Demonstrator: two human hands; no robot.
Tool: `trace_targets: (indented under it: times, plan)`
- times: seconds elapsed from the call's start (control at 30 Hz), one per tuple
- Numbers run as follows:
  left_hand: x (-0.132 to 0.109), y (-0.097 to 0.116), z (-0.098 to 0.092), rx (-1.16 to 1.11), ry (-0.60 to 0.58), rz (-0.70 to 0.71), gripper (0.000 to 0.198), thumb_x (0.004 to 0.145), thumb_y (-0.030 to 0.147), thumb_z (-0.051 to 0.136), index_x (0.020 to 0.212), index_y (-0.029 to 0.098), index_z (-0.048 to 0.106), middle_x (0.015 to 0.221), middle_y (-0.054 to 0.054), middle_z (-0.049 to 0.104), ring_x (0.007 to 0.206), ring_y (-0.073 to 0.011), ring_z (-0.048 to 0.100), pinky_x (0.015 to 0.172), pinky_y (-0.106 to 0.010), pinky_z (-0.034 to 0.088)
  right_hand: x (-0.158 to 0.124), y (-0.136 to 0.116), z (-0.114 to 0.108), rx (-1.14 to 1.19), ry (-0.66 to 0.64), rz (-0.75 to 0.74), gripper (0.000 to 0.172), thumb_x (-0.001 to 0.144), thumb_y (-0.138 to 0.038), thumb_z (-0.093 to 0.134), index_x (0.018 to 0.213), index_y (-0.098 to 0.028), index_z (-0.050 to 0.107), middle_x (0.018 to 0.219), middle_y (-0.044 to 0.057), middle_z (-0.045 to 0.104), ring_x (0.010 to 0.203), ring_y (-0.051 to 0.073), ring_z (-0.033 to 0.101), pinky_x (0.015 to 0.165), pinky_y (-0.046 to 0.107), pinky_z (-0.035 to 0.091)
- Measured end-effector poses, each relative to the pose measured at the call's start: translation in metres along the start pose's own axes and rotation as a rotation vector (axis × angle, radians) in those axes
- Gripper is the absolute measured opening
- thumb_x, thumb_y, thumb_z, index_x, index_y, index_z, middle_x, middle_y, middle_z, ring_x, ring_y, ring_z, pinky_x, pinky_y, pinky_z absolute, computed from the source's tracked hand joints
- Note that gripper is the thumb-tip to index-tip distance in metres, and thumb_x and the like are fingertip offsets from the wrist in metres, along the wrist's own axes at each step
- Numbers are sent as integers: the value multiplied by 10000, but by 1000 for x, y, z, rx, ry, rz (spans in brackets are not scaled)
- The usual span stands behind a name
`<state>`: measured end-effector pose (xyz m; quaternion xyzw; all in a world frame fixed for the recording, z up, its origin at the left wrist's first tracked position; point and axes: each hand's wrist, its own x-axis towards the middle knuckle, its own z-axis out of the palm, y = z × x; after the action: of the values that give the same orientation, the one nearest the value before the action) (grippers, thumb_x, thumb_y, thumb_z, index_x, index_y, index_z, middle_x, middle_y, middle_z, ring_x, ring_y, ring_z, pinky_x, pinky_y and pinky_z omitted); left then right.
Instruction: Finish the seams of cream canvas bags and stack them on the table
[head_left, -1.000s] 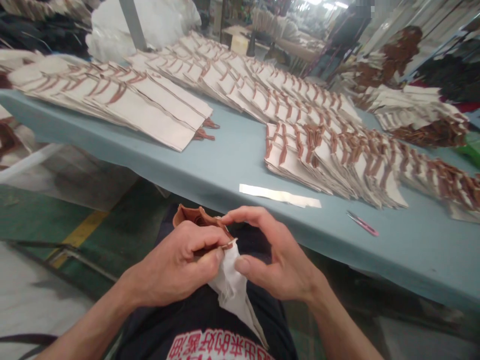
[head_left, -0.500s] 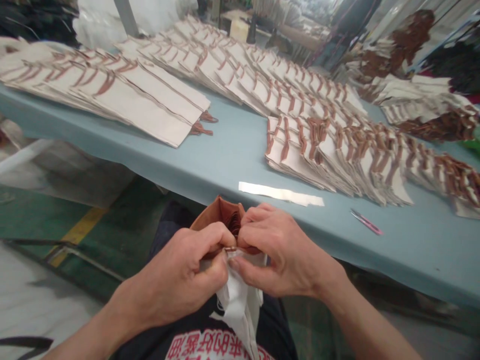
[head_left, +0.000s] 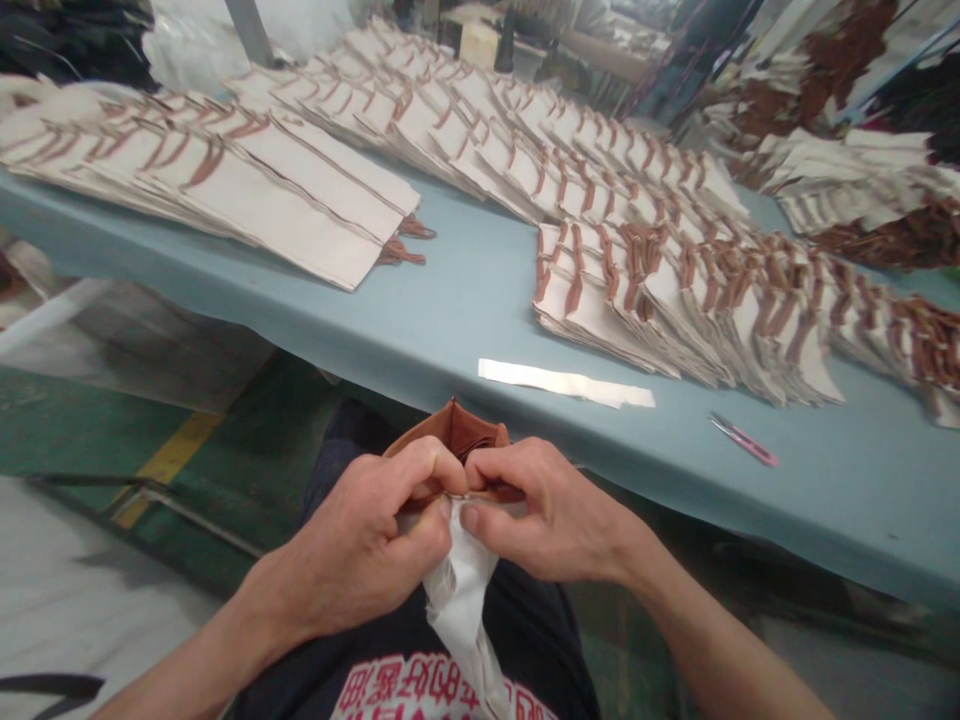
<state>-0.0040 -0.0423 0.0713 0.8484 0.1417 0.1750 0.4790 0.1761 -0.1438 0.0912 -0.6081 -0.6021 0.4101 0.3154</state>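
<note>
My left hand (head_left: 390,530) and my right hand (head_left: 551,510) meet above my lap, thumbs and fingers pinching the edge of a cloth bag (head_left: 463,575). White fabric hangs down from the pinched edge. Beyond my fingers the brown inner side of the bag stands partly open, close to the table's front edge. Both sets of fingertips are nearly touching each other along that edge. What exactly lies between the fingertips is partly hidden by the hands.
On the blue-covered table (head_left: 450,320) lie a white strip (head_left: 566,382) and pink-handled thread snips (head_left: 742,440). Overlapping cream-and-brown cloth bags spread over the left (head_left: 300,200), the back (head_left: 480,140) and the right (head_left: 705,300). A yellow line (head_left: 169,460) crosses the green floor at left.
My right hand has shifted slightly down and left, its fingers closer to the left ones. The brown opening shows wider beyond them, and the white fabric hangs differently.
</note>
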Motion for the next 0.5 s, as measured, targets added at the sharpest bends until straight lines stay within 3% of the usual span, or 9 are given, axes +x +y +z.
trace_targets:
  times: [0.27, 0.5]
  plan:
    - [-1, -4, 8, 142, 142, 325, 237, 874, 14, 466, 921, 226, 563, 655, 61, 635, 516, -97, 562, 552, -225, 425, -3, 10, 4, 578, -149, 184, 208, 780, -343, 614, 675, -206, 498, 573, -83, 372, 510, 85, 285, 454, 224, 216]
    - [-5, -21, 16, 208, 217, 516, 299, 841, -3, 479, 1009, 233, 552, 670, 13, 671, 529, -153, 578, 563, -283, 448, -1, 13, 15, 752, -147, 276, 174, 727, -324, 608, 652, -197, 516, 542, -92, 366, 483, 73, 265, 436, 211, 201]
